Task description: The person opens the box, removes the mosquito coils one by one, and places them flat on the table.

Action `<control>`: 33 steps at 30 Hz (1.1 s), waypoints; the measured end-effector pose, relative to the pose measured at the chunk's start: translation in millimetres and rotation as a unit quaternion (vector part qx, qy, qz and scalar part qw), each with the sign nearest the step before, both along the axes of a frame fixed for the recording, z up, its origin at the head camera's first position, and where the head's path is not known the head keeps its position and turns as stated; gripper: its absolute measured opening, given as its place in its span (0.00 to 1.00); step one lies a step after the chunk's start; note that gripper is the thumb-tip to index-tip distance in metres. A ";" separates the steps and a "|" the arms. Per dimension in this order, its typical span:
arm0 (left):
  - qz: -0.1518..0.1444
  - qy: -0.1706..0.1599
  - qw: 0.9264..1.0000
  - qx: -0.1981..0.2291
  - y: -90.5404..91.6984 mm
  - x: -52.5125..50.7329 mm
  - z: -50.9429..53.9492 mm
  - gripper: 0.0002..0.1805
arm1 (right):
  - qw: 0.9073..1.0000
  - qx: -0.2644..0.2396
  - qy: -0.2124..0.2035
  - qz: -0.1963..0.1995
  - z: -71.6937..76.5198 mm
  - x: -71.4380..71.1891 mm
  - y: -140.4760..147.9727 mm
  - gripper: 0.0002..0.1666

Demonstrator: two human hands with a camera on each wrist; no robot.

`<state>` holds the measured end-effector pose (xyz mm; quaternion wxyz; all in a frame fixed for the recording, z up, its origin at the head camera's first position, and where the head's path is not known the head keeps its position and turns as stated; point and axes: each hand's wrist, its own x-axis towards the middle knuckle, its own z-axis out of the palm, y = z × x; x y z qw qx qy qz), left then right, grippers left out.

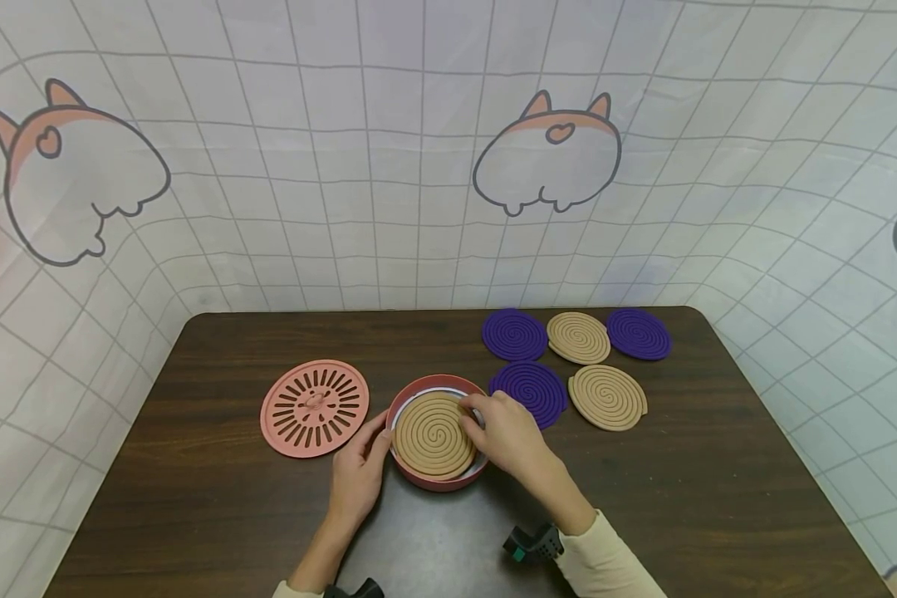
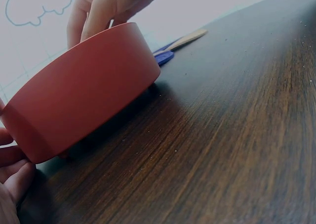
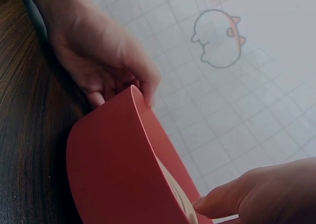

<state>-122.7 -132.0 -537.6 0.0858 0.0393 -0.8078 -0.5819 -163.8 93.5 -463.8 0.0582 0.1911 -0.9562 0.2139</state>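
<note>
A round red tin (image 1: 435,485) stands on the table with a tan mosquito coil (image 1: 432,433) lying inside its rim. My left hand (image 1: 357,480) grips the tin's left side; in the right wrist view, the left thumb hooks over the rim while the fingers lie outside the wall. At the right edge of the coil, my right hand (image 1: 514,433) pinches it between thumb and fingers. The right wrist view shows the coil's edge (image 3: 177,192) beside the right thumb. The tin's wall (image 2: 84,90) hides the coil in the left wrist view.
A pink slotted lid (image 1: 315,408) lies left of the tin on the dark wooden table (image 1: 703,498). To the right and back are several more coils, including a purple one (image 1: 639,334) and a tan one (image 1: 608,398). A tiled-pattern curtain (image 1: 389,208) surrounds the table.
</note>
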 end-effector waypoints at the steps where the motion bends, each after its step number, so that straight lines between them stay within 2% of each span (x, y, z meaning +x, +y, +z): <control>1: 0.000 0.000 1.000 0.000 -0.1 0.1 0.0 0.19 | 1.000 0.001 0.002 0.001 0.1 0.2 -0.1 0.11; 8: -0.001 -0.004 1.000 0.001 0.3 0.3 1.3 0.19 | 1.000 -0.010 0.017 0.009 0.6 0.8 -0.3 0.11; 15: 0.000 -0.001 1.000 0.003 0.8 0.3 1.4 0.18 | 0.999 -0.030 0.011 0.008 0.9 -0.1 0.6 0.11; 26: 0.002 0.000 1.000 0.004 0.6 0.4 -0.8 0.18 | 0.997 -0.069 -0.041 0.007 3.3 -2.8 3.7 0.07; 33: 0.001 0.000 1.000 0.003 0.6 0.1 -0.9 0.19 | 0.993 -0.107 -0.049 0.024 3.8 -3.9 8.3 0.08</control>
